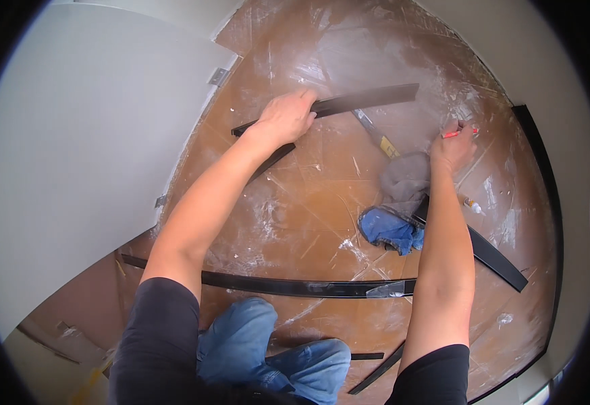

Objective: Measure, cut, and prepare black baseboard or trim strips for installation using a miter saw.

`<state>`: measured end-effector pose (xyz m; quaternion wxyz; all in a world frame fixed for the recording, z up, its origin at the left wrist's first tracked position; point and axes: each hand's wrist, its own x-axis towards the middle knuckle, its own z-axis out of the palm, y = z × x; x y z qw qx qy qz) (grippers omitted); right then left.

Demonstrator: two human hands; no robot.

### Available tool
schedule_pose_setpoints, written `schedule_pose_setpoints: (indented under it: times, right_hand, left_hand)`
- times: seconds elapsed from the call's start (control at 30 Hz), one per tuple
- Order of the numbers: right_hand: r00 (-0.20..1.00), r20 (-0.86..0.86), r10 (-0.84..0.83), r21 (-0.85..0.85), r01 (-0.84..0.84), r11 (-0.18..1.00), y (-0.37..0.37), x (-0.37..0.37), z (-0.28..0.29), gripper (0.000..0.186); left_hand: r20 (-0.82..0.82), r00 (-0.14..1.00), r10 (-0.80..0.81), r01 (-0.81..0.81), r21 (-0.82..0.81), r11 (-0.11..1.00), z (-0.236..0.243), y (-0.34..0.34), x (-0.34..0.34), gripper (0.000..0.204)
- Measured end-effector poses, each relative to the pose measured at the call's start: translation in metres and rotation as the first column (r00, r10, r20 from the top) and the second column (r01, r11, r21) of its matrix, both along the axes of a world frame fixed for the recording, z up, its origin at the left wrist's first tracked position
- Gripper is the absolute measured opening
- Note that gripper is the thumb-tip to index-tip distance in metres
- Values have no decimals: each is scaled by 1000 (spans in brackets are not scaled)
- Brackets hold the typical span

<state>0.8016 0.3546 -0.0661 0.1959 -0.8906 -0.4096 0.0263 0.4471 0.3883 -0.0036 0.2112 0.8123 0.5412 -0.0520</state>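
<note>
My left hand [288, 116] is closed on a black trim strip [369, 100], which slants up to the right over the dusty floor. Another short black piece [271, 162] lies beneath my left wrist. To the right, my right hand [453, 146] grips a slim red pencil or marker [460, 133], apart from the strip. Between the hands, a flat metal tool with a yellow label [374, 135] lies partly under the strip. Crumpled grey cloth [406, 177] and a blue fabric piece [391, 228] sit left of my right forearm. A small white bottle [474, 205] lies right of it.
A long black strip [295, 287] crosses the floor before my knees. Another black strip [497, 258] extends right from under my right forearm. Shorter strips [377, 368] lie beside my knee. A pale door panel [86, 148] with hinges stands left; black skirting [545, 175] edges the right wall.
</note>
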Motion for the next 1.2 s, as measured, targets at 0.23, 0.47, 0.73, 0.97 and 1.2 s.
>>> schedule_pose_setpoints:
  times: [0.23,0.47,0.73,0.97,1.2]
  right_hand:
    - [1000,24,12,-105,-10,994,8,1,-9,29]
    - [996,83,23,-147,-11,989,5,3,-13,30]
    - [997,72,21,-100,-14,995,4,-4,-14,32]
    - [989,-17,150,-55,-151,987,17,70,-42,49]
    - [778,-353,520,460,-339,821,-206,-50,106,34]
  left_hand:
    - [133,974,183,-181,-29,983,35,59,-2,21]
    - [222,871,439,-373,-284,884,74,39,-1,23]
    - [269,675,687,-432,-611,664,105,-122,-112,24]
    - [117,383,916,-484,-819,307,138,-341,-258,37]
    - [-156,737,657,-596,-608,524,130,-504,-350,43]
